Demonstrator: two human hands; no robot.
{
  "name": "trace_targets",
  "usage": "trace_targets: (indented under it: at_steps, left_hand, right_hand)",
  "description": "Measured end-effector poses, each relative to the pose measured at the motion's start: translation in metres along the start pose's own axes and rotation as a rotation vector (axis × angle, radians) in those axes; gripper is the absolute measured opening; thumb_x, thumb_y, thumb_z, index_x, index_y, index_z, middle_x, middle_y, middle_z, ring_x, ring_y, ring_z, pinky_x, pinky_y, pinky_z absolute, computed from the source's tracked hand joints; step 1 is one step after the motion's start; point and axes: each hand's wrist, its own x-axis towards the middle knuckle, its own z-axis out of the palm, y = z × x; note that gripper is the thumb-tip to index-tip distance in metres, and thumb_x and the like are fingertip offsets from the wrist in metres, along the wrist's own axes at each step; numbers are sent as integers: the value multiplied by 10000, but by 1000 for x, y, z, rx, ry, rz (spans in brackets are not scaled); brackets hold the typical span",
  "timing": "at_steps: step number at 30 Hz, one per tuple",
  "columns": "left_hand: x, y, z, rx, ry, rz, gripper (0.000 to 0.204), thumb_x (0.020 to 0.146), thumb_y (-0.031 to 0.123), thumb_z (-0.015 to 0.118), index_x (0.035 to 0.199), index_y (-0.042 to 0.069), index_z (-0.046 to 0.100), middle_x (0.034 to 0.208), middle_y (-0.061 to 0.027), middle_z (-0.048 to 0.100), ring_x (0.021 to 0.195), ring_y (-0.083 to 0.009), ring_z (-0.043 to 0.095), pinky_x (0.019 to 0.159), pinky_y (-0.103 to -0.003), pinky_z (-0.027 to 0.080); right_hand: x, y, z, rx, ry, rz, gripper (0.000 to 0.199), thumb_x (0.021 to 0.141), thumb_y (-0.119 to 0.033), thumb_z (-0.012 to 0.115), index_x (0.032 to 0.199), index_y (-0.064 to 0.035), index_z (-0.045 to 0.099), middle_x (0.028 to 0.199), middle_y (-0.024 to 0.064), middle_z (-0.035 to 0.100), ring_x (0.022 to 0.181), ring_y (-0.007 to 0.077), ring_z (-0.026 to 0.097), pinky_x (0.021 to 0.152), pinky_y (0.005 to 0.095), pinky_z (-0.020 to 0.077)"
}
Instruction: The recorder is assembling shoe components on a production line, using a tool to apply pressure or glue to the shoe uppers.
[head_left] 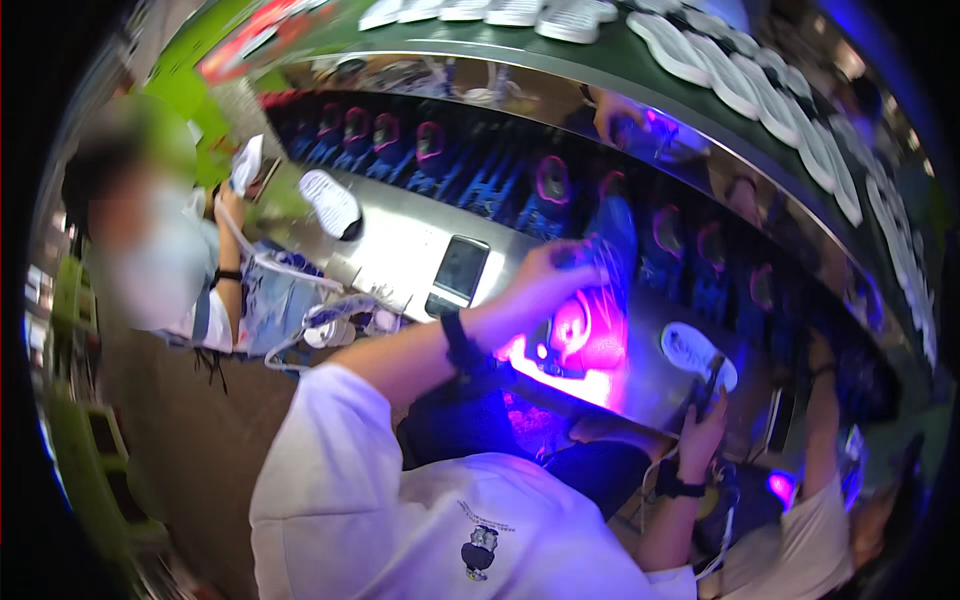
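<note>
My left hand [556, 276] stretches over the metal bench toward the row of shoe uppers, its fingers bent around the side of a dark, blue-lit shoe upper [616, 225]. Motion blurs the fingers, and thin pale streaks hang beside them. Lower right, my right hand [702, 432] is closed on a dark-handled brush-like tool [714, 378]. Its tip overlaps the near end of a white shoe sole [688, 347] lying on the bench. Between my hands a pink-violet lamp [570, 328] glows brightly on the bench.
A dark phone [460, 272] and another white sole [331, 203] lie on the bench. Uppers line a dark trough [480, 190]; several white soles [690, 60] fill the green belt above. Co-workers' hands show at left [230, 205], right [820, 352] and across [610, 112].
</note>
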Motion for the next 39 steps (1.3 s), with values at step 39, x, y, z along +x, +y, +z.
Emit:
trace_targets:
  at_steps: [39]
  left_hand:
    - [325,-104,-45,1490,517,446,469,872,410,621,1187,69,692,1024,-119,715,1137,-389,624,1081,-562,360]
  right_hand:
    - [16,49,27,683,19,363,343,869,-25,703,1197,60,649,906,61,697,744,128,635,695,292,526]
